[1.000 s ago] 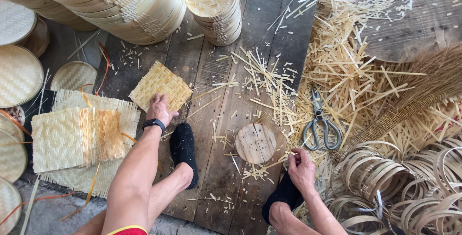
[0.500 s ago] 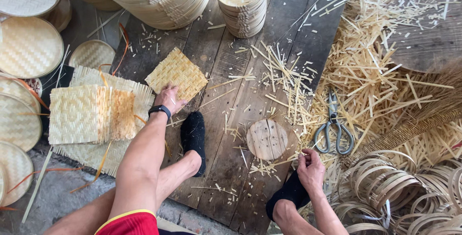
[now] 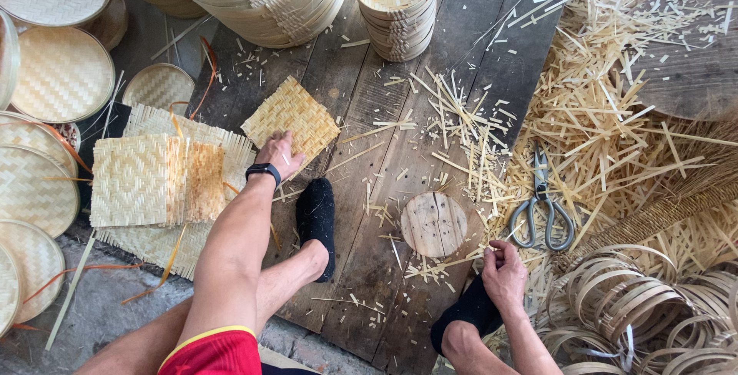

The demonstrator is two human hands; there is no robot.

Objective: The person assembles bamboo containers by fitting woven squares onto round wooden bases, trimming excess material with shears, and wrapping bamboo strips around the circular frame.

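Woven bamboo mat (image 3: 291, 117) flat on dark floorboards, pinched at its near corner by left hand (image 3: 278, 152), unshaped beside finished stacked trays (image 3: 397, 6); right hand (image 3: 503, 271) curled, contents unclear, near scissors (image 3: 542, 210).

The person's arms are bare to the shoulder edge of the view. A black watch (image 3: 263, 170) with a dark strap sits on the wrist of the left hand (image 3: 280, 152). The right hand (image 3: 503, 273) wears nothing. Both legs are bare below red shorts (image 3: 211, 352) trimmed with a yellow band. Each foot wears a black sock (image 3: 317, 217), plain and unmarked.
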